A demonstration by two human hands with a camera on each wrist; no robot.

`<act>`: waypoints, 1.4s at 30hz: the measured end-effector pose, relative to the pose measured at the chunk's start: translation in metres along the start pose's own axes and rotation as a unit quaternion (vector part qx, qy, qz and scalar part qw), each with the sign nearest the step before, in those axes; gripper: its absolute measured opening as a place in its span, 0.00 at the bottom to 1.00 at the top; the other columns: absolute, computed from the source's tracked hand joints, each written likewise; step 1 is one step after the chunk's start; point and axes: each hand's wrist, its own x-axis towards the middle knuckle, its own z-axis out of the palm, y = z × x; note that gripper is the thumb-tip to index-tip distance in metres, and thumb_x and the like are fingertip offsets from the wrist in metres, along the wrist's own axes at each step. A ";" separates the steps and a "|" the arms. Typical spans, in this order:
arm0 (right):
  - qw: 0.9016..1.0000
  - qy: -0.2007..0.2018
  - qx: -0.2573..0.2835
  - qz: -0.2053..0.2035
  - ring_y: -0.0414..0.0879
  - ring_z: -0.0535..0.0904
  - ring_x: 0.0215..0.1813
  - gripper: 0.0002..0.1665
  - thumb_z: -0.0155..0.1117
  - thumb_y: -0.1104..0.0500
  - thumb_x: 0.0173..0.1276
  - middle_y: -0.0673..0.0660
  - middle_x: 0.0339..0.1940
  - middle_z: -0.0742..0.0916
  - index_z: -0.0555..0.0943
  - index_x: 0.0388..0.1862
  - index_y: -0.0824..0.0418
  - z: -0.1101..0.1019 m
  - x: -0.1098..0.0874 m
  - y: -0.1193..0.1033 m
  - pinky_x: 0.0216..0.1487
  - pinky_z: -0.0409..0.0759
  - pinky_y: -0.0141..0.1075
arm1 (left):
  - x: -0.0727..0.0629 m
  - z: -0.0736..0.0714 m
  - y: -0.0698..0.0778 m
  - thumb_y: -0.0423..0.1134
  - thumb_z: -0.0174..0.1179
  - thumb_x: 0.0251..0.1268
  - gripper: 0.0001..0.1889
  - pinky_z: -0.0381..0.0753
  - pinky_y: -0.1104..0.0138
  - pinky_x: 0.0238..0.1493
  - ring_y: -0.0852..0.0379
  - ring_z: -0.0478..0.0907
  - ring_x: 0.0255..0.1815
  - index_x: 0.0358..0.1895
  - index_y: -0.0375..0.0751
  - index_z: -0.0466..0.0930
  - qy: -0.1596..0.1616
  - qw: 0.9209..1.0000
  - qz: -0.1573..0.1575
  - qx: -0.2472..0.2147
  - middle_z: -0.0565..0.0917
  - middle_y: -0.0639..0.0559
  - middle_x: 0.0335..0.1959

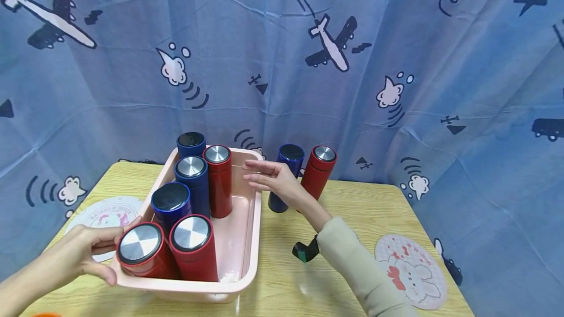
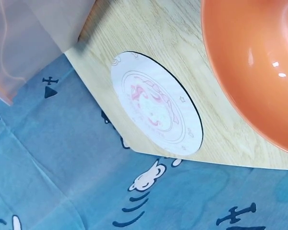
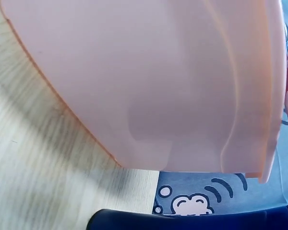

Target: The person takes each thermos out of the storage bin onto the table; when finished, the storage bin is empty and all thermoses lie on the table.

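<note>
A pale pink plastic bin (image 1: pixel 252 258) holds several upright thermos flasks. Two red flasks (image 1: pixel 194 253) with silver lids fill its front left, blue flasks (image 1: pixel 200 194) line its left side, and another red flask (image 1: pixel 220 185) rises near the back. At the bin's front left corner my left hand (image 1: pixel 90 248) grips the rim, thumb low in front and fingers beside the nearest red flask. My right hand (image 1: pixel 279 180) hovers over the right rim near the back, fingers extended to the left and holding nothing. In the right wrist view the bin's outer wall (image 3: pixel 149 86) fills most of the picture.
Right of the bin stand a blue flask (image 1: pixel 278 203) and a red flask (image 1: pixel 315 175). Round printed mats lie at left (image 2: pixel 158 105) and right (image 1: pixel 411 270). An orange bowl (image 2: pixel 249 57) sits near the left hand. A blue curtain (image 1: pixel 282 87) hangs behind the table (image 1: pixel 361 199).
</note>
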 end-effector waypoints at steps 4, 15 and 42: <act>1.000 0.001 -0.012 -0.004 0.58 0.76 0.59 0.27 0.60 0.69 0.67 0.64 0.62 0.78 0.71 0.66 0.66 -0.001 0.017 0.001 0.57 0.78 0.43 | 0.001 0.000 0.000 0.35 0.73 0.22 0.36 0.76 0.82 0.46 0.72 0.76 0.51 0.50 0.48 0.80 -0.001 1.000 -0.001 -0.004 0.82 0.63 0.48; 0.997 -0.011 -0.072 -0.019 0.49 0.79 0.58 0.26 0.62 0.66 0.67 0.59 0.60 0.80 0.73 0.65 0.63 -0.002 0.053 0.006 0.58 0.78 0.40 | 0.001 0.000 0.002 0.38 0.72 0.22 0.33 0.77 0.83 0.46 0.71 0.77 0.50 0.47 0.49 0.80 -0.002 1.000 -0.008 0.006 0.82 0.64 0.48; 0.991 -0.085 -0.104 0.009 0.47 0.76 0.62 0.38 0.67 0.73 0.59 0.60 0.62 0.78 0.69 0.69 0.61 0.006 0.095 0.008 0.62 0.75 0.37 | -0.001 0.001 -0.001 0.36 0.73 0.26 0.34 0.76 0.82 0.47 0.70 0.77 0.51 0.51 0.47 0.80 -0.008 1.000 -0.014 -0.017 0.82 0.63 0.48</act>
